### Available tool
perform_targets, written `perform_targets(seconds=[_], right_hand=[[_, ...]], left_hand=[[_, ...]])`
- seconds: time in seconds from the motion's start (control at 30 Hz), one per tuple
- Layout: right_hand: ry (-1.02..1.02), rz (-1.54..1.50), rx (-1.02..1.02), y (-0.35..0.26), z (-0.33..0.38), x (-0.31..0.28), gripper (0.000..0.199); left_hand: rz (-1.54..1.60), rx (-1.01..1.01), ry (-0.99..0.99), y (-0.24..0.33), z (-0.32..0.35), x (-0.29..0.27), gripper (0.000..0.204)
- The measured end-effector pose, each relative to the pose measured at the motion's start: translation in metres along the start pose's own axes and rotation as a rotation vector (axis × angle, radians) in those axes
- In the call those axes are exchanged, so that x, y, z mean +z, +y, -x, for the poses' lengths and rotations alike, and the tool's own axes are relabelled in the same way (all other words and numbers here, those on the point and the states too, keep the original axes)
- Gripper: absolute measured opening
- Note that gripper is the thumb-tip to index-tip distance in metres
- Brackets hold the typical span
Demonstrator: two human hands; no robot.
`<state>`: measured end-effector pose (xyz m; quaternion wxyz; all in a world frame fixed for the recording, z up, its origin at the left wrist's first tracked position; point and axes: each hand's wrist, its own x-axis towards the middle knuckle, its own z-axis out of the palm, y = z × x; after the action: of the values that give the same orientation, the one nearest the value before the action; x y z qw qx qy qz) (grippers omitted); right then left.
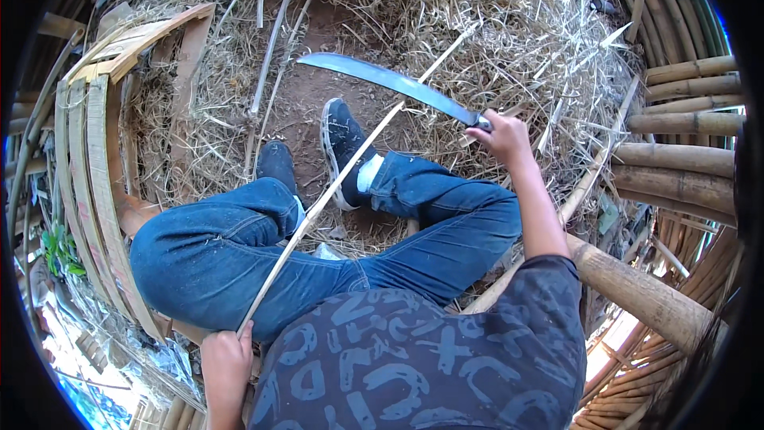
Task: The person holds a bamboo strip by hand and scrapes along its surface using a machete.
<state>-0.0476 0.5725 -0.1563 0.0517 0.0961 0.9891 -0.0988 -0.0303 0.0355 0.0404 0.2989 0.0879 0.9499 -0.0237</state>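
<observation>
My right hand [501, 137] grips the handle of a long curved knife [394, 82], its blade pointing left over the ground. My left hand [226, 362] holds the near end of a thin bamboo strip [342, 175]. The strip runs up and to the right, across my blue-jeaned legs [318, 247], under the blade and on toward the straw. The blade crosses the strip near its far part. My dark shoes [342, 143] rest on bare brown earth.
Dry straw and bamboo shavings [509, 32] cover the ground ahead. Split bamboo slats [95, 167] curve along the left. Thick bamboo poles [684, 123] are stacked at the right, and one pole [637, 291] lies by my right side.
</observation>
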Motion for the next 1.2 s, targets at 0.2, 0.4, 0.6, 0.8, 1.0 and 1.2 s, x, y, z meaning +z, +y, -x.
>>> perform_targets(seconds=[0.2, 0.4, 0.6, 0.8, 1.0, 1.2], right_hand=[[0.029, 0.063, 0.431, 0.051, -0.006, 0.002, 0.061], [0.057, 0.121, 0.313, 0.050, 0.006, 0.005, 0.066], [0.159, -0.110, 0.638, 0.059, 0.019, 0.005, 0.064], [0.134, -0.416, 0.504, -0.065, 0.068, 0.016, 0.057], [0.087, -1.161, 0.530, -0.171, 0.109, 0.052, 0.050], [-0.035, -1.464, 0.535, -0.205, 0.120, 0.008, 0.027]], left_hand=[[0.007, 0.017, 0.034, 0.002, -0.006, 0.004, 0.051], [-0.009, -0.023, 0.019, -0.009, 0.007, 0.011, 0.052], [0.137, -0.129, -0.084, 0.002, -0.008, 0.002, 0.051], [0.244, -0.150, -0.109, 0.000, -0.003, -0.003, 0.053], [0.326, -0.160, -0.144, 0.001, 0.005, -0.027, 0.055], [0.301, -0.077, -0.074, -0.019, 0.011, -0.039, 0.050]])
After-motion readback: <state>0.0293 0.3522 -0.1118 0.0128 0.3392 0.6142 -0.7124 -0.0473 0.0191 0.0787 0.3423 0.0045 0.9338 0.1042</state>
